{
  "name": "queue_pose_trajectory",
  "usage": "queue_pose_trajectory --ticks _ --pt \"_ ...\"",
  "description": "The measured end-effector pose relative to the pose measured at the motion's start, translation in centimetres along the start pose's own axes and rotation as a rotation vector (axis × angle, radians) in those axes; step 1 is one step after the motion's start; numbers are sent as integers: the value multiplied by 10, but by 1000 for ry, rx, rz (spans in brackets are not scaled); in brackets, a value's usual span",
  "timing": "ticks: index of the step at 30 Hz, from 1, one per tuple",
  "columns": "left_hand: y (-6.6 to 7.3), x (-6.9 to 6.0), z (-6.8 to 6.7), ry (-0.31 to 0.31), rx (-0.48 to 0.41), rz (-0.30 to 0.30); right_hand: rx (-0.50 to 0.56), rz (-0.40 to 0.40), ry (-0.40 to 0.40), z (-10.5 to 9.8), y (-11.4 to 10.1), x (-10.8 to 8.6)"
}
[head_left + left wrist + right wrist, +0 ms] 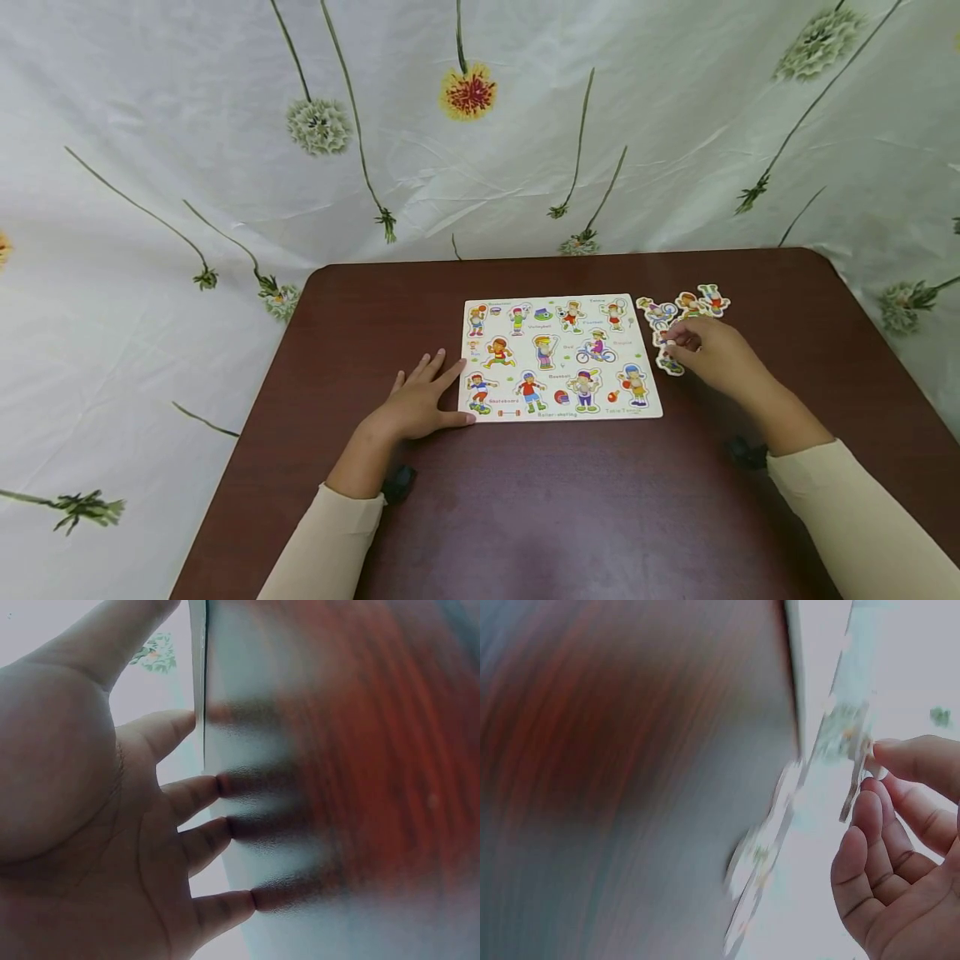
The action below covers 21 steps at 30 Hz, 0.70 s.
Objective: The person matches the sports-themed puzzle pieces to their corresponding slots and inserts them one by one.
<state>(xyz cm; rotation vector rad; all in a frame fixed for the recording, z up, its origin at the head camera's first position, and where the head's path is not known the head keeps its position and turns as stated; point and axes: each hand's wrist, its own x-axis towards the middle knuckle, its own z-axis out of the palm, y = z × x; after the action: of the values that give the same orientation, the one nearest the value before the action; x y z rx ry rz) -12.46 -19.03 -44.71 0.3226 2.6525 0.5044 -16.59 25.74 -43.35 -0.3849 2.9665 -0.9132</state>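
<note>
pinching a thin cutout piece (854,787) between thumb and fingertips is the right hand (716,358), found just off the three o'clock edge of the picture board (570,360). clock directions are read from the head view unless noted.

right hand: the gap between thumb and forefinger is narrowed down to the piece; the other fingers curl in loosely. in the right wrist view the piece appears raised off the tabletop (562,500) and shows almost edge-on, its visible edge running close to twelve-to-six with a slight lean toward one. its printed figure cannot be made out.

governing relation: from the right fingertips, the board lies toward nine o'clock, near but apart. the board's long axis runs nine to three, with a minor tilt. the right hand is the nearer hand to the loose pieces (658,313), which lie about its fingertips from eleven o'clock to one, with another at six; several overlap. some of these lie between the fingertips and the board.

left hand (420,404): fingers extended and spread, gripping nothing. the forefinger is at the board's nine o'clock edge, the thumb at its eight o'clock corner. the left wrist view shows the remaining fingertips on the tabletop. pressure against the board cannot be determined.
</note>
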Motion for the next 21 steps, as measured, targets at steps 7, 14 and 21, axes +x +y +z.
queue_pose_trajectory --ticks 7,14,21 --pt "-1 0 0 0 1 1 53 -65 -54 27 -44 7" --pt "-3 1 1 -4 3 -3 63 -108 -111 59 -88 18" --pt "-3 2 2 -7 3 -6 50 -137 -147 88 -132 26"
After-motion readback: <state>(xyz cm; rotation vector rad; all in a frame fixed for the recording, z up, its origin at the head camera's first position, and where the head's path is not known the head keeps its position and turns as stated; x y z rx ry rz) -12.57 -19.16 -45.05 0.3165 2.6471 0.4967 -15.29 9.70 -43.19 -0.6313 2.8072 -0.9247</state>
